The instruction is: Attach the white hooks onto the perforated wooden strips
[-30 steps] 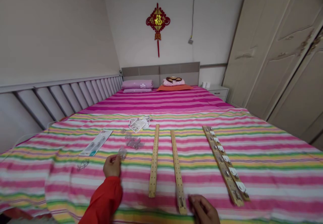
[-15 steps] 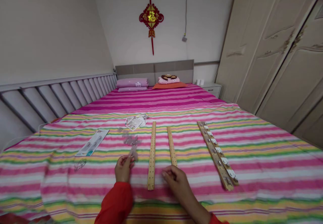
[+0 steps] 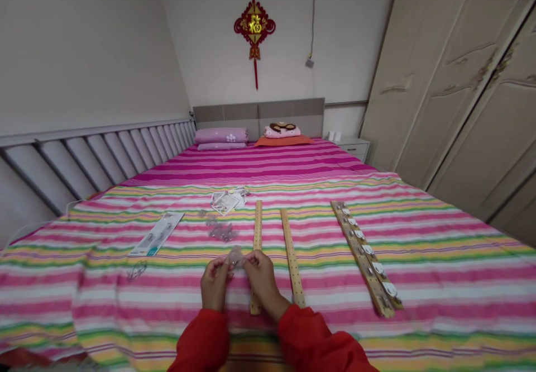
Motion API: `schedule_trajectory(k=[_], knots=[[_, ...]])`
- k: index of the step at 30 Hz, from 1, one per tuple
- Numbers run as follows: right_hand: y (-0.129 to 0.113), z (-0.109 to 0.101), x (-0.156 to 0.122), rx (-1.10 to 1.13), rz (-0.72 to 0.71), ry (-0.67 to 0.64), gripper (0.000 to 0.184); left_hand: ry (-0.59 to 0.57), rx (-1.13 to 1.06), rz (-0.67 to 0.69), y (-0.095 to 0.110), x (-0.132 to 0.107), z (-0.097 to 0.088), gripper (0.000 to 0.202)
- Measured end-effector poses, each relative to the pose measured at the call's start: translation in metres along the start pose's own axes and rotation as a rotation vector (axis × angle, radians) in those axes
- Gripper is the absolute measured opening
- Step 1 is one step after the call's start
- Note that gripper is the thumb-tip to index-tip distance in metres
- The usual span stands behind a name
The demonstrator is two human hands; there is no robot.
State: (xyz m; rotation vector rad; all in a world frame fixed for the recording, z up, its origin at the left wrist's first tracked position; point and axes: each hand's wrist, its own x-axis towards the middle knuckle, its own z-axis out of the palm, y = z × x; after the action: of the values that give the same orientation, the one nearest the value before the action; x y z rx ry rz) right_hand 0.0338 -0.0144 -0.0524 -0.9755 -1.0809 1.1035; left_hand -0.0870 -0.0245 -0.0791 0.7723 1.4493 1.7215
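Note:
A small clear plastic packet (image 3: 235, 256), with something tiny and shiny in it, is pinched between both hands. My left hand (image 3: 215, 284) grips its left side, fingers closed. On its right edge are the closed fingertips of my right hand (image 3: 263, 278), which passes over a perforated wooden strip (image 3: 258, 227) and hides part of it. Several similar packets (image 3: 223, 231) lie in a loose pile just beyond. A second perforated wooden strip (image 3: 291, 254) rests to the right of my right hand.
At the right lie two boards (image 3: 360, 254) side by side, bearing metal pieces and white round-edged cards. Loose cards (image 3: 229, 200) are heaped beyond the packets. To the left are a long blister pack (image 3: 157, 235) and some thin wire-like pieces (image 3: 137, 270), all on the striped bedspread (image 3: 439, 271).
My right hand has moved left, across the first wooden strip, and taken hold of the packet. My left hand has lifted the packet slightly right, away from the pile.

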Motion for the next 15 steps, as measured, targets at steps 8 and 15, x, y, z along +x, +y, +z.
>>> schedule_trajectory(k=[8,15], knots=[[0.001,-0.014,0.000,0.193,0.221,0.009,0.016,0.062,0.069,0.065,-0.009,0.022,-0.006,0.037],[-0.019,-0.037,-0.016,0.279,0.331,0.014,0.017,0.056,0.261,0.192,-0.009,0.027,-0.014,0.040]])
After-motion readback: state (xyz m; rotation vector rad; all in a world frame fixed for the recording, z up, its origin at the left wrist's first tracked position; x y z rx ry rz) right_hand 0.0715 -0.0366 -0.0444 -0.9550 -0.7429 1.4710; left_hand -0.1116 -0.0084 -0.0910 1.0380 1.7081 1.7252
